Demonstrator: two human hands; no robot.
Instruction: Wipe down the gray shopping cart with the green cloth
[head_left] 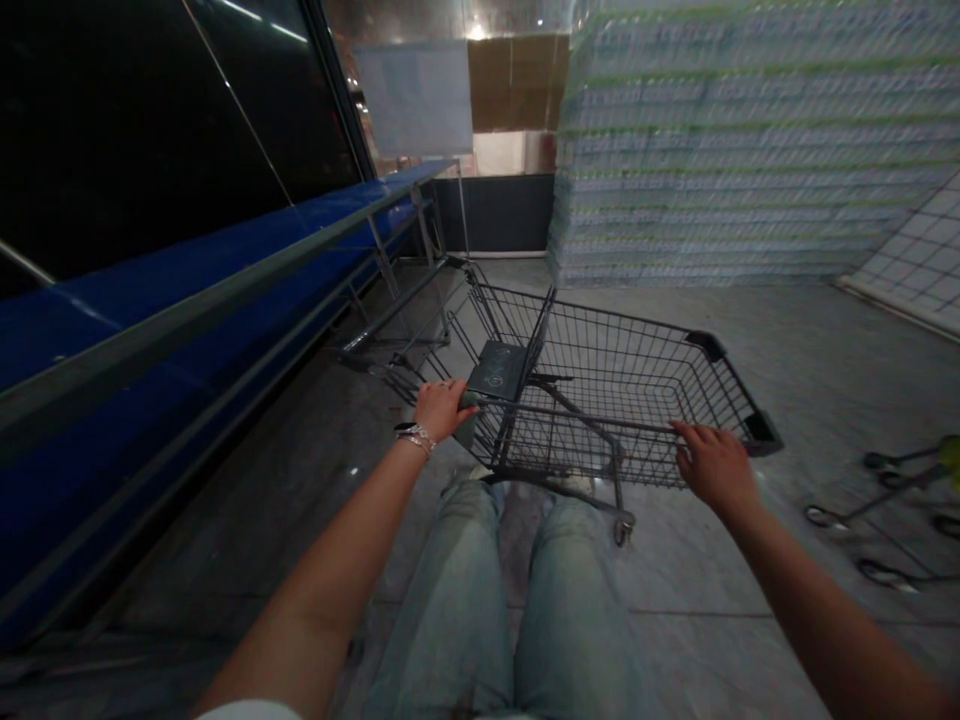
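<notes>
Head view: both hands grip the handle bar [577,424] of a wire shopping cart [622,390] standing on the floor just ahead of the person's knees — left hand [442,407] closed at one end, right hand [714,465] closed near the other. A blue rail [225,260] runs along the left, and a wrapped pallet of bottles [750,140] stands beyond the cart.

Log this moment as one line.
left hand: on handle of grey wire shopping cart | right hand: same handle | beside: blue counter
</notes>
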